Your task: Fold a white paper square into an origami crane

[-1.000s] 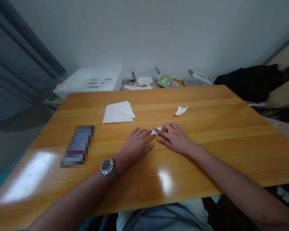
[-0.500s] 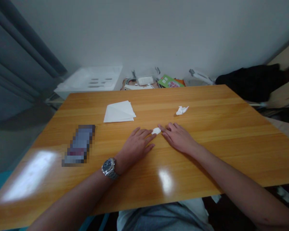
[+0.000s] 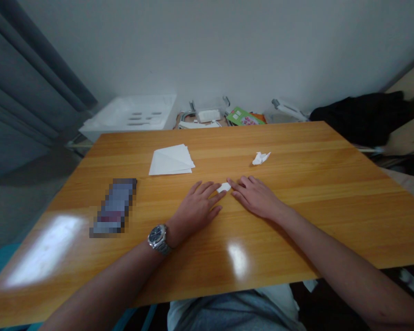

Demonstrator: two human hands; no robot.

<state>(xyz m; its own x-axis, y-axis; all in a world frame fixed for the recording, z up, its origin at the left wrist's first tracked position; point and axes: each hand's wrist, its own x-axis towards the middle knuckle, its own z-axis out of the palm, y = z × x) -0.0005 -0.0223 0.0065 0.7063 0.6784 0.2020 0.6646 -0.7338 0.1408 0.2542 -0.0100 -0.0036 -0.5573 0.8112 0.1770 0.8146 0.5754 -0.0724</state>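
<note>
A small folded piece of white paper lies flat on the wooden table between my two hands. My left hand rests palm down with its fingers spread, and its fingertips touch the paper's left side and near edge. From the other side, the outstretched index finger of my right hand touches the paper's right end. The other fingers of that hand are slightly bent over the tabletop, gripping nothing. Beyond my right hand stands a folded white paper figure with pointed ends. Several sheets of white paper lie stacked at the far left.
A phone, blurred by pixels, lies left of my left hand. Past the far edge of the wooden table are a white plastic tray, a green booklet and a dark cloth.
My left fingers have shifted very slightly to the right along the near edge of the folded paper. My right hand and the other things stay in place.
</note>
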